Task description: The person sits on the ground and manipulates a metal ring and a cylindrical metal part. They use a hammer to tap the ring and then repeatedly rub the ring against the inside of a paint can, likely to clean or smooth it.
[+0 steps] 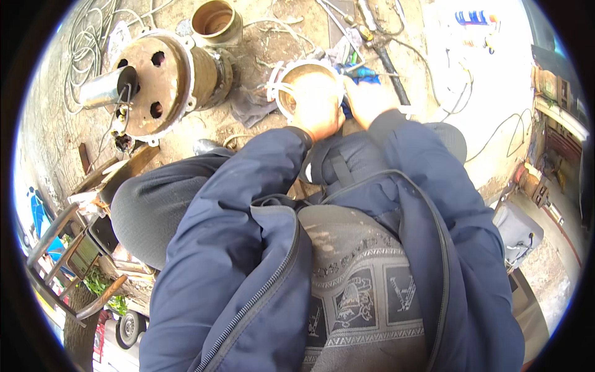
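Note:
A round, open metal housing (304, 69) with a pale rim stands on the dirt in front of me. Pale cords (277, 87) loop over its left edge. Across its near side lies my left hand (317, 111), the fingers curled; what they hold is washed out by glare. My right hand (367, 100) is at the housing's right rim, fingers bent inward, and its grip is hidden too. Just beyond that hand lie a blue cloth or bag (365, 75) and tools. Both forearms are in dark blue jacket sleeves.
A large rusty flanged cylinder (152, 87) with holes and a shiny shaft (105, 88) lies at the left. Behind stands a rusty pot-like cylinder (217, 25). Coiled cable (83, 49), a dark bar (392, 71), a grey rag (253, 108) and a blue tube (471, 17) lie around.

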`<state>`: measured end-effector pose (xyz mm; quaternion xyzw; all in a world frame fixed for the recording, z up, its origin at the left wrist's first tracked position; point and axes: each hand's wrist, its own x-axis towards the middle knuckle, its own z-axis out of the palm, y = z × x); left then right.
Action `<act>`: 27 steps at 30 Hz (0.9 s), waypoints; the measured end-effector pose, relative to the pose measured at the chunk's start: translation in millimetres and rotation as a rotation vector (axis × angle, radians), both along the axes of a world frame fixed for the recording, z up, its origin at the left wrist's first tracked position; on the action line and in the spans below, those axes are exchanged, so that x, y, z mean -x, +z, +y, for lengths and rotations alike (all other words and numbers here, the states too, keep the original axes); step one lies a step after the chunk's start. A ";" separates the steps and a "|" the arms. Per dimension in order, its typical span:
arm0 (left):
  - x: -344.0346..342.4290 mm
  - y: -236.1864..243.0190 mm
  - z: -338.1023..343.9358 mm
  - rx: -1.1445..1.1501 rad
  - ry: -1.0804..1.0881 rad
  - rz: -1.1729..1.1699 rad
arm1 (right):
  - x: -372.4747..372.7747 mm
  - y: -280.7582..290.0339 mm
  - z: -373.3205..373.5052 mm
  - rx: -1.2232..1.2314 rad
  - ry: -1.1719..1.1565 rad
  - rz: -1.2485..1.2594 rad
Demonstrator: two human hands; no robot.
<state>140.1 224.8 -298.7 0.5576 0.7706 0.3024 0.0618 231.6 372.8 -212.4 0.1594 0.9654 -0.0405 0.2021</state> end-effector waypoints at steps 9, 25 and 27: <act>10.4 4.7 -3.3 0.143 -0.083 -0.186 | 18.4 9.3 13.8 0.020 0.151 -0.005; 22.4 11.7 -4.9 0.107 -0.144 -0.172 | 46.8 -17.0 49.0 0.111 0.322 -0.044; 23.1 11.4 -5.5 0.202 -0.158 -0.170 | 51.3 -16.4 49.1 0.073 0.293 -0.200</act>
